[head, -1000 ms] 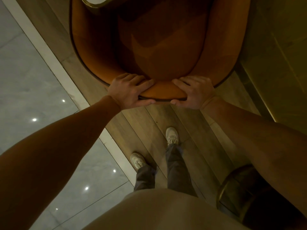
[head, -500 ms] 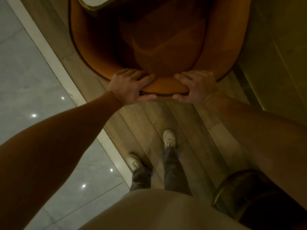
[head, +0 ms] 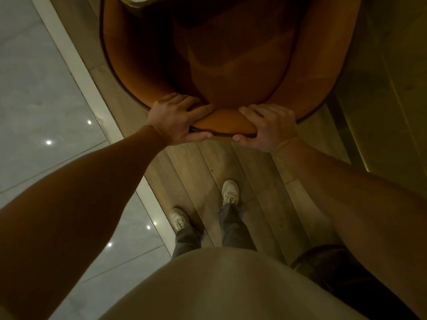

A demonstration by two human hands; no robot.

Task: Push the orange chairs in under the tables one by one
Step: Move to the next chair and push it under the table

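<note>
Chair (head: pixel 231 54) directly ahead, table (head: pixel 138 1) edge over its seat at the far side, left hand (head: pixel 178 118) and right hand (head: pixel 269 128) side by side on the backrest rim, shoes (head: pixel 230 191) behind chair on plank floor (head: pixel 196 167), tiled floor (head: pixel 34 88) to left.

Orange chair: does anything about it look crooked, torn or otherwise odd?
Nothing stands out. The orange chair looks whole, with no tear or stain that this dim light shows. The left hand and right hand grip the top of its back, and its seat front lies under the table edge.

Dim wood-plank floor (head: pixel 208 162), a pale border strip (head: pixel 76 65), then glossy grey marble tiles (head: pixel 34 88) with small bright reflections (head: pixel 48 142).
</note>
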